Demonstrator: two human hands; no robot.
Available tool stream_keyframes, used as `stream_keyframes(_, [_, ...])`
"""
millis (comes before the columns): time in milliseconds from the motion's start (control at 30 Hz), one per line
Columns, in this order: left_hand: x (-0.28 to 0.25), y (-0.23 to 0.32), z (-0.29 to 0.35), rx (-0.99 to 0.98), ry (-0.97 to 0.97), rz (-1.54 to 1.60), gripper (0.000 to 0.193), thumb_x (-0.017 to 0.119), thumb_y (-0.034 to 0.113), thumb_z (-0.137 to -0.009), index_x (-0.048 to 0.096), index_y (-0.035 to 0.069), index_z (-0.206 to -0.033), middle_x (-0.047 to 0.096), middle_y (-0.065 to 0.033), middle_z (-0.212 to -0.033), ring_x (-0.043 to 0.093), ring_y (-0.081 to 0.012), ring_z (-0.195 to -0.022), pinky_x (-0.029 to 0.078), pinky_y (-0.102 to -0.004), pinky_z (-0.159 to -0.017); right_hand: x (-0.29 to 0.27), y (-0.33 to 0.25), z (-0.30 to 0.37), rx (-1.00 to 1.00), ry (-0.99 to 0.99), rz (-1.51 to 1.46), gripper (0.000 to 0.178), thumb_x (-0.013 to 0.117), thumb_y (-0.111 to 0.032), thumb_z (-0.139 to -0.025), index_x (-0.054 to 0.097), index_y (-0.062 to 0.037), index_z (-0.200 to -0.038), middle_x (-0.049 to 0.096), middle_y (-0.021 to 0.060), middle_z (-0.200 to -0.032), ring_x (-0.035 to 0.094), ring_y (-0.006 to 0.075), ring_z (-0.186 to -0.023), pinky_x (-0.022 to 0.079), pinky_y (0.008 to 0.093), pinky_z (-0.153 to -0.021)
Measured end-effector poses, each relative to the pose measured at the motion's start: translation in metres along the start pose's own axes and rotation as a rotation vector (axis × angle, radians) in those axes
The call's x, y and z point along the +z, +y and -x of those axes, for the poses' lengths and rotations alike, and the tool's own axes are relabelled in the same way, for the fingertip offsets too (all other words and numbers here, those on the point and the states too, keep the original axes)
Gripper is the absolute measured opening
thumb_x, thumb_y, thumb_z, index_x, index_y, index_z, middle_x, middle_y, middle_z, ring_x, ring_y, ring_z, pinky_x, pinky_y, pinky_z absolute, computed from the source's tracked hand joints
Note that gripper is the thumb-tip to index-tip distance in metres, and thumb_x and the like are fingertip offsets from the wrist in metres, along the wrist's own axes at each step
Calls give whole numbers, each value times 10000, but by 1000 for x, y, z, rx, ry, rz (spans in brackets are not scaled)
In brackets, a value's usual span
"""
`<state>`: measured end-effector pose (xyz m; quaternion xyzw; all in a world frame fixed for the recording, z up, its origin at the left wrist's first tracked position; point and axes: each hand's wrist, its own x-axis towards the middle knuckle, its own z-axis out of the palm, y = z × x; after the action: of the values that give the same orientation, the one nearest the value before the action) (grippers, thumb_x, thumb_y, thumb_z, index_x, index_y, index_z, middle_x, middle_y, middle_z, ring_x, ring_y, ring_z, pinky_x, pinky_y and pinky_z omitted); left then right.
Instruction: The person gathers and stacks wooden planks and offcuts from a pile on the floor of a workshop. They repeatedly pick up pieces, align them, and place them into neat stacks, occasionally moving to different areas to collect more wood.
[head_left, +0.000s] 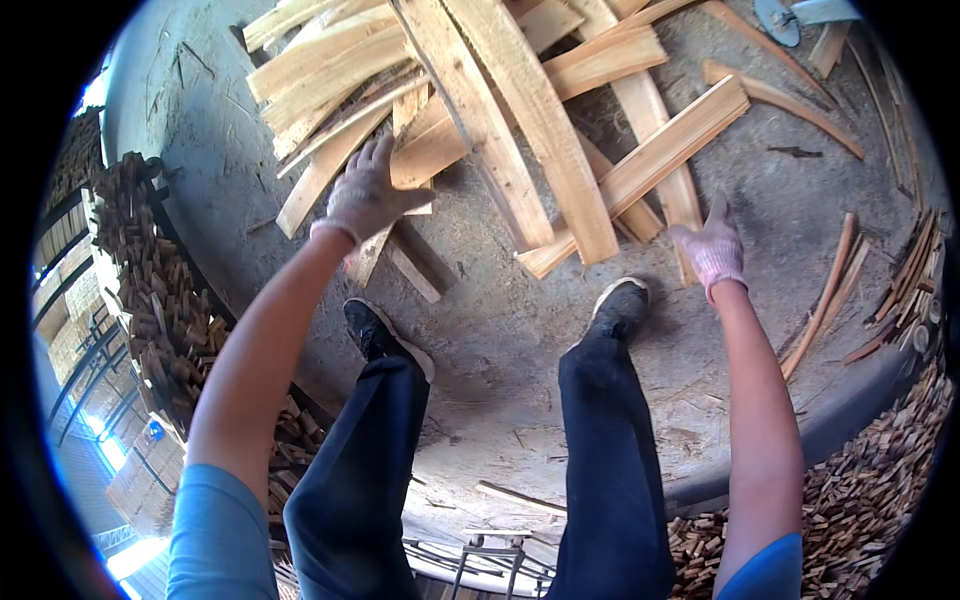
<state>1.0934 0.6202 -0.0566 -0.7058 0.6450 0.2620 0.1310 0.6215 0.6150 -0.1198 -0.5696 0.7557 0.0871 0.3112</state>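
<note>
Head view is showing the gloved left hand [368, 195] spreading its fingers flat against a short plank [425, 155] at the near edge of the plank pile [500, 90], while the gloved right hand [712, 248] is hovering open, gripping nothing.

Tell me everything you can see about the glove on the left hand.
The light knit work glove on the left hand looks like pale grey-white cotton, slightly dirty, with a pinkish cuff edge at the wrist. It covers the whole hand, fingers spread and pointing forward, palm down. It lies over the near end of a short pale wooden plank at the edge of the loose pile of rough-sawn boards, seemingly touching it; no closed grip shows. The bare forearm runs back from it.
</note>
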Motion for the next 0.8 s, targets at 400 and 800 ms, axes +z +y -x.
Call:
stream_keyframes(400, [10, 7, -7, -208, -274, 126, 902, 823, 390, -727, 433, 62, -1471, 684, -204, -1196, 665, -337, -1122, 544, -416, -970, 35, -53, 7, 193, -379, -331, 599, 846, -265, -781, 582, 47, -1218, 685, 206, -1132, 672, 276, -1020, 537, 365, -894])
stream_keyframes(800, [60, 24, 1, -193, -574, 898, 1058, 637, 696, -863, 335, -89, -1504, 437, -292, -1497, 390, -369, -1437, 297, -428, -1200, 58, -106, 18, 147, -232, -425, 861, 655, -654, -857, 566, 59, -1331, 588, 319, -1335, 550, 423, -1285, 435, 433, -1055])
